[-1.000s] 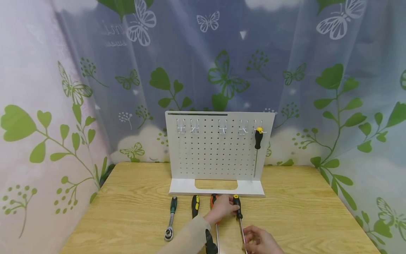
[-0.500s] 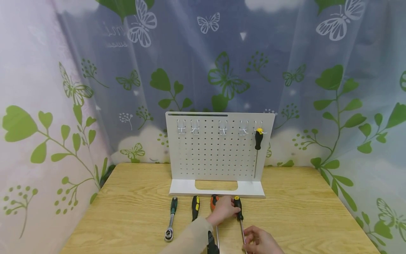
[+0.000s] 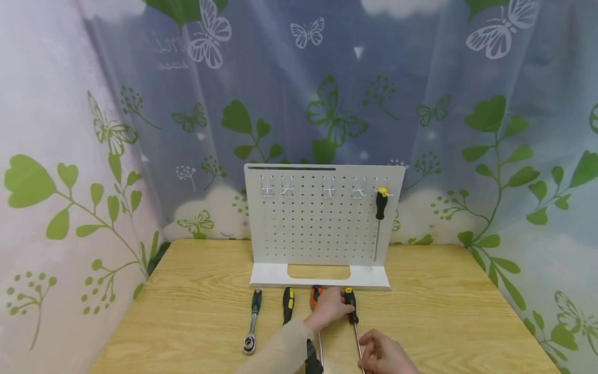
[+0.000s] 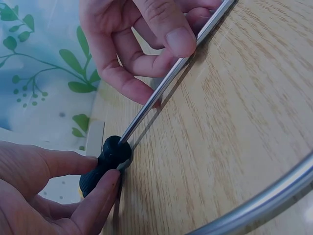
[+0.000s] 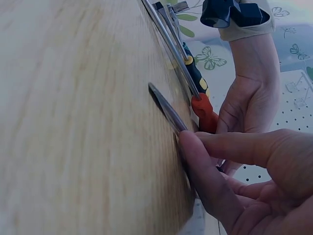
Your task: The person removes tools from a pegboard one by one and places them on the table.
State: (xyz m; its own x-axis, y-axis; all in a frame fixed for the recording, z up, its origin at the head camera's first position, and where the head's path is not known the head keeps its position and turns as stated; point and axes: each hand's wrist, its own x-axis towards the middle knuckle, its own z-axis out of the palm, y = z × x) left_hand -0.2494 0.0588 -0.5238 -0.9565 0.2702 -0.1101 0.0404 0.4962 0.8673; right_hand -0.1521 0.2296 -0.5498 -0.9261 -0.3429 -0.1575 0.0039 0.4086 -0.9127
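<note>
A long screwdriver (image 3: pixel 351 306) with a black handle and yellow end lies on the wooden table, its shaft pointing toward me. My left hand (image 3: pixel 330 307) pinches the handle between thumb and finger, as the left wrist view shows at lower left. Farther down the steel shaft (image 4: pixel 168 78), my right hand (image 3: pixel 385 356) pinches it with thumb and fingertips. In the right wrist view the flat tip (image 5: pixel 164 105) sticks out past the right fingers. Close beside the left hand, partly hidden by it, is an orange-and-black screwdriver (image 3: pixel 315 296).
A white pegboard (image 3: pixel 322 223) stands behind, with several wire hooks; a black-and-yellow screwdriver (image 3: pixel 380 208) hangs at its right. Left of my hands lie a ratchet wrench (image 3: pixel 253 322) and a tool with a black-and-yellow handle (image 3: pixel 288 305). My left sleeve (image 3: pixel 280 350) crosses over part of the row.
</note>
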